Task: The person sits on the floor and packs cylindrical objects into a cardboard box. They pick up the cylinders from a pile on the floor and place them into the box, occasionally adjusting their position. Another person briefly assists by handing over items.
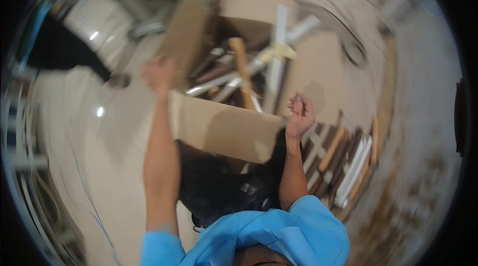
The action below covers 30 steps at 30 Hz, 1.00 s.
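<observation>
In the head view, we see a cardboard box, which stands open on the floor, in front of us and between the two hands. The left grip is at the outer side of the left flap; it is blurred, so we cannot tell whether its fingers grasp the edge or only lie near it. The right grip is released: its fingers are half curled, and we see no thing inside them.

We judge that the step in hand is the handling of this flap, with the box already loaded. The next move, in our opinion, calls for a sure hold of the flap by the left grip, and for the right grip to come to the opposite side. Some long pieces could be an obstacle, because they rise above the rim.

The box lies to the right of the left grip and to the left of the right grip. Inside it, between both grips and a little farther from us, a white strip and an orange-brown piece lean among darker ones. Nearer to us than the right grip, and to its right, lies a second heap of similar pieces.
</observation>
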Tool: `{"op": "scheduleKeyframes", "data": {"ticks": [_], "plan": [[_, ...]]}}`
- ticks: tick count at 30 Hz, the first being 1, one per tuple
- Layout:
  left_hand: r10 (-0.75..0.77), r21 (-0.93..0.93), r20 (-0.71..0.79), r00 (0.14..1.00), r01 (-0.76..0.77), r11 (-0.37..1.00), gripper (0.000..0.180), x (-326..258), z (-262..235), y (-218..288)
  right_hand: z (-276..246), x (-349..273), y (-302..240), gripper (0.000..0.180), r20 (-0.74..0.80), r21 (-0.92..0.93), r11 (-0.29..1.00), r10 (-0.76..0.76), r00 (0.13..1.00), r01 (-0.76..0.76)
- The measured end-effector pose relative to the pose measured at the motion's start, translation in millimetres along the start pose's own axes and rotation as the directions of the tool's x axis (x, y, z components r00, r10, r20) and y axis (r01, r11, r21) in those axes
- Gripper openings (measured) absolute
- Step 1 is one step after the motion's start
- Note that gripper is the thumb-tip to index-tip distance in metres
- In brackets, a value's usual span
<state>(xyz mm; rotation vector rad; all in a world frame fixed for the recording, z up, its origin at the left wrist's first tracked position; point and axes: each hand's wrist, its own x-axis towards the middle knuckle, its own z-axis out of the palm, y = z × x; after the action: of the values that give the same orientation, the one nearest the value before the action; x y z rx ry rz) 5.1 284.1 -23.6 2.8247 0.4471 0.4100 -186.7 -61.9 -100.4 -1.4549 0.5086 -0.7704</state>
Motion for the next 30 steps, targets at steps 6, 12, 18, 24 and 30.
{"op": "scheduleKeyframes", "data": {"ticks": [6,12,18,24,30], "plan": [[0.105,-0.093,0.058,0.993,-0.100,0.991,0.057,9,-7,-12,-202,-58,106,0.042,-0.620,-0.516,0.596,0.236,0.749,-0.615],[0.203,-0.185,0.117,0.972,-0.179,0.966,0.051,-5,-20,6,-199,-103,183,0.090,-0.360,-0.860,0.201,0.411,0.838,-0.469],[0.189,-0.254,0.129,0.973,-0.151,0.955,0.049,2,-8,3,-201,-72,178,0.077,-0.343,-0.837,0.242,0.467,0.815,-0.491],[0.080,-0.105,0.052,0.995,-0.074,0.992,0.046,-9,-6,14,-185,-54,207,0.081,-0.533,-0.838,-0.068,0.312,0.786,-0.541],[0.022,-0.210,0.008,1.000,-0.020,0.977,0.047,-20,-18,20,-209,-35,150,0.094,-0.329,-0.713,0.468,0.434,0.839,-0.522]]}}
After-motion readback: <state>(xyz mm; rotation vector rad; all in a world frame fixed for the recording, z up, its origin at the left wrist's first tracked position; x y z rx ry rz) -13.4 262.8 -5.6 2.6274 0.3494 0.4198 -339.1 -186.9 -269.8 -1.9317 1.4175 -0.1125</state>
